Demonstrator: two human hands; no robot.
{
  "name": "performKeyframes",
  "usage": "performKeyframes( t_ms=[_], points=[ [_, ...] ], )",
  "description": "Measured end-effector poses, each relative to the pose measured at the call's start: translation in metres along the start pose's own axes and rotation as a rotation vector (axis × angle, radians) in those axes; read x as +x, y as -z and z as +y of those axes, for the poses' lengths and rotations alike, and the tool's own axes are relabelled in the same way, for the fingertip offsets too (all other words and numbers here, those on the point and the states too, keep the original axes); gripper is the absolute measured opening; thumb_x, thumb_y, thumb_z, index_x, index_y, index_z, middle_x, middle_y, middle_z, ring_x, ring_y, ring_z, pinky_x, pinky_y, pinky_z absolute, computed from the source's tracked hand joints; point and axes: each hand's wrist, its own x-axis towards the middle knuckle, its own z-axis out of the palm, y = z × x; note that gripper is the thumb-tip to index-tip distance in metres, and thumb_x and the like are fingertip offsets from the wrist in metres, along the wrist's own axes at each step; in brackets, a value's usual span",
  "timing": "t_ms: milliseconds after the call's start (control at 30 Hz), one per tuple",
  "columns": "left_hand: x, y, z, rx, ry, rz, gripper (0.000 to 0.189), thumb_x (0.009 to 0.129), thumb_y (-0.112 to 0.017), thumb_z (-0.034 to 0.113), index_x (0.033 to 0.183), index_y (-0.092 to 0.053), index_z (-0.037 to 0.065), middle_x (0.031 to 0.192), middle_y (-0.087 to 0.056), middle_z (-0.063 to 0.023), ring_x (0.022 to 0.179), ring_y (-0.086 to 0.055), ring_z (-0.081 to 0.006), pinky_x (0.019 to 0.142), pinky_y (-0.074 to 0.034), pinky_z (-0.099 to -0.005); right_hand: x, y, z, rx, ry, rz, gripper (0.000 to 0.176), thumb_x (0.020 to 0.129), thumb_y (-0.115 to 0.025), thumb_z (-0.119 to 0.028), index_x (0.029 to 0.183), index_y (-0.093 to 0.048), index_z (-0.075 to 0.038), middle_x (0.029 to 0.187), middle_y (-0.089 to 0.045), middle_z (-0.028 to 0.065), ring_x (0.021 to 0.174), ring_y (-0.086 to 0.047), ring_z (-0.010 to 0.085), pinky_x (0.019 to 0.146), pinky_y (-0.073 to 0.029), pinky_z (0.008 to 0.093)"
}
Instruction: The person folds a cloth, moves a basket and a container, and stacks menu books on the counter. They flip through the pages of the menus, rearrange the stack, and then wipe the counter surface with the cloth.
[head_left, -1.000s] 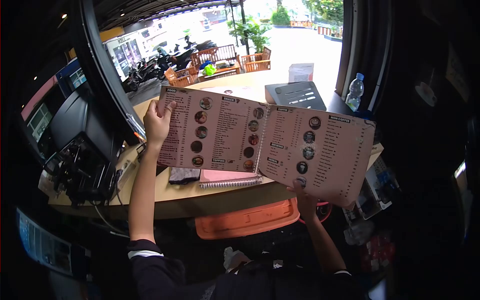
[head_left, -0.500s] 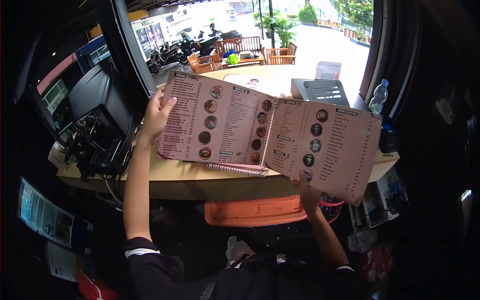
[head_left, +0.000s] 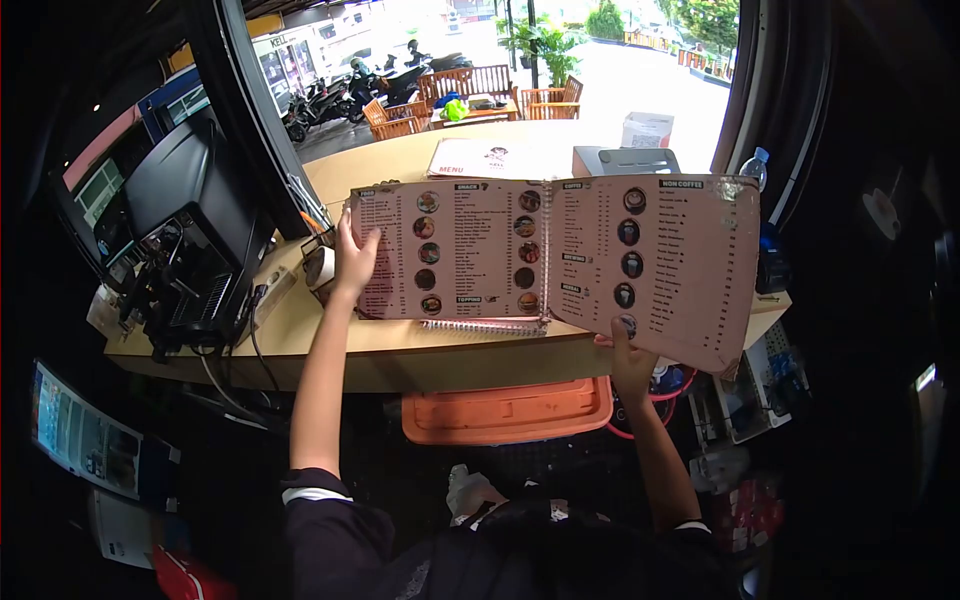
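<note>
A pink spiral-bound menu point(head_left: 490, 250) is spread wide above the wooden counter, its printed pages facing me. Food and snack lists fill its left page; coffee and non-coffee lists fill the right. My left hand point(head_left: 356, 255) grips the left page's outer edge, thumb on the front and the other fingers mostly behind. My right hand point(head_left: 630, 362) holds the right page's lower edge, with the thumb over a drink picture. Beneath the open menu, another spiral-bound booklet point(head_left: 480, 326) shows its coil. Farther back lies a white menu point(head_left: 475, 158), its cover partly hidden.
The curved wooden counter point(head_left: 350, 155) runs under a window opening. A black monitor-like machine point(head_left: 170, 190) stands at left. At right are a grey device point(head_left: 625, 160), a white box point(head_left: 648, 130) and a plastic bottle point(head_left: 755, 167). An orange lid point(head_left: 508, 412) is below the counter.
The open menu has levelled out, its left side coming down and inward with my left hand. The white menu behind shows more. The view has shifted slightly.
</note>
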Motion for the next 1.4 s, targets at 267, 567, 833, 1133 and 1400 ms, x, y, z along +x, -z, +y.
performKeyframes(
  t_ms=[267,567,833,1133,1400],
  points=[
    [-0.102,-0.071,0.141,0.141,-0.295,-0.454,0.006,0.081,-0.058,0.013,0.083,-0.062,0.008,0.087,-0.061,-0.0045,0.09,-0.055,-0.0212,0.078,-0.041,-0.0377,0.017,-0.003,0.001,-0.085,0.024,-0.016,0.016,0.088,-0.055,-0.009,0.092,-0.053,0.006,0.075,-0.061,0.011,0.057,-0.06,0.0122,0.049,-0.051,0.0216],
    [-0.135,-0.12,0.126,0.218,-0.539,-0.637,0.011,0.076,-0.064,0.019,0.082,-0.064,0.01,0.085,-0.058,-0.001,0.085,-0.056,-0.0192,0.079,-0.039,-0.034,0.024,-0.006,-0.006,-0.135,-0.036,0.019,0.022,0.086,-0.058,-0.011,0.076,-0.057,0.008,0.063,-0.06,0.0092,0.051,-0.06,0.0127,0.046,-0.05,0.0232],
    [-0.148,-0.126,0.13,0.276,-0.603,-0.562,0.017,0.072,-0.068,0.023,0.083,-0.062,0.012,0.082,-0.056,-0.0012,0.081,-0.054,-0.0195,0.075,-0.04,-0.035,0.027,-0.005,-0.004,-0.144,-0.031,-0.001,0.024,0.087,-0.058,-0.013,0.076,-0.058,0.009,0.062,-0.059,0.0086,0.051,-0.06,0.0115,0.045,-0.051,0.024],
    [-0.15,-0.131,0.123,0.23,-0.612,-0.548,0.019,0.074,-0.067,0.02,0.088,-0.058,0.01,0.085,-0.057,-0.0046,0.082,-0.056,-0.0231,0.076,-0.039,-0.0361,0.042,-0.005,-0.002,-0.211,-0.053,-0.079,0.025,0.089,-0.054,-0.015,0.076,-0.055,0.007,0.064,-0.058,0.0083,0.049,-0.058,0.0121,0.045,-0.05,0.0222],
    [-0.143,-0.117,0.121,0.076,-0.346,-0.615,0.026,0.07,-0.071,0.02,0.087,-0.057,0.007,0.092,-0.056,-0.0056,0.088,-0.055,-0.0229,0.083,-0.038,-0.0365,0.053,0.005,0.018,-0.117,-0.177,-0.108,0.025,0.086,-0.059,-0.013,0.093,-0.047,0.007,0.074,-0.058,0.0092,0.059,-0.06,0.014,0.052,-0.053,0.0243]
  ],
)
